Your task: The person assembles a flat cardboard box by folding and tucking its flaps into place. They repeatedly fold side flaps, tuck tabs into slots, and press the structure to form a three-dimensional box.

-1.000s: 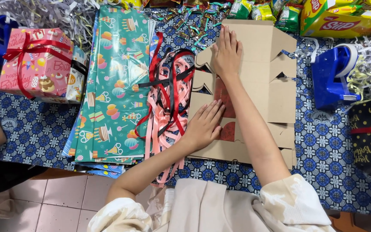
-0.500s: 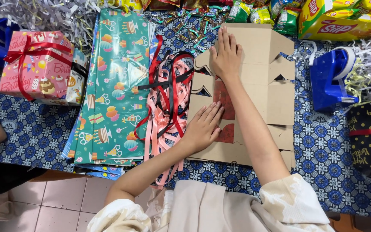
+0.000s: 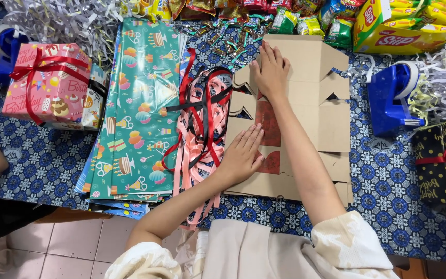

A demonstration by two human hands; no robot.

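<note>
Big picture first: a table under a blue patterned cloth (image 3: 37,165) is packed with wrapping supplies, and right in the middle lies a flat, unfolded cardboard box (image 3: 313,103), brown with red printed patches showing between its flaps. Left of it sits a stack of teal birthday wrapping paper (image 3: 135,108), laid flat within easy reach, and between the two a tangle of red, black and pink ribbons (image 3: 200,119) spills toward the table edge. At the far left stands a wrapped pink gift box (image 3: 45,82) tied with red ribbon; on the right a blue tape dispenser (image 3: 391,98) and a black dotted gift box (image 3: 445,160). Now the hands: the right hand (image 3: 270,70) is stretched out flat, fingers together, pressing the far end of the cardboard, while the left hand (image 3: 242,155) lies open and flat on the near edge, palm down. Neither grips anything; both seem to be pinning the sheet flat. Snack packets (image 3: 305,20) line the far edge.
</note>
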